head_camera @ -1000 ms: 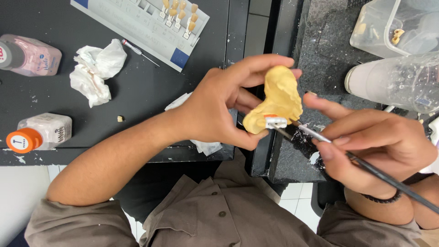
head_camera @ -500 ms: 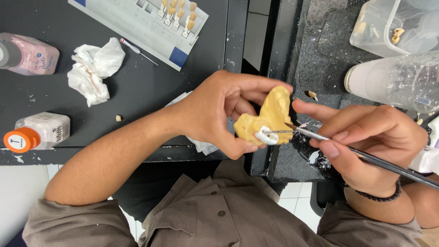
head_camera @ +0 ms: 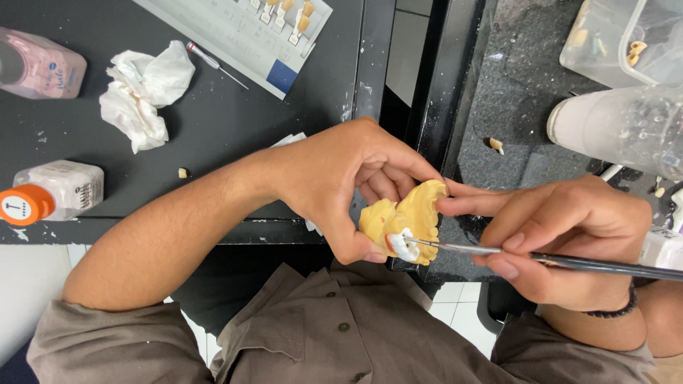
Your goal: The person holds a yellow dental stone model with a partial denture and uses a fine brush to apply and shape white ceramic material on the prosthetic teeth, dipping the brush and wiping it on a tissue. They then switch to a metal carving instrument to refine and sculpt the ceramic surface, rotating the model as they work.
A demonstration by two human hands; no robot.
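— Lower now: your yellow dental cast (head_camera: 413,217) has dropped slightly toward your shirt.
— And your left hand (head_camera: 348,181)?
— Curled shut around that chalky, lobed cast over the bench edge.
— Your right hand (head_camera: 569,238)?
— Pinching a slim metal brush (head_camera: 541,257), its tip touching the glossy white tooth (head_camera: 403,246).

Illumination is bright, even and diffuse, from overhead. Shadows are soft: a faint one lies beside the tissue (head_camera: 142,92) on the dark desk (head_camera: 235,128), and a deeper one sits under the left hand (head_camera: 341,185). Weak glare shows on the metal brush ferrule (head_camera: 455,248) and on the clear container (head_camera: 626,43) at upper right. Focus is sharp across the centre. The bottles (head_camera: 50,192) at the left edge appear slightly soft. Straight desk edges bend slightly near the frame borders. No motion blur is visible.
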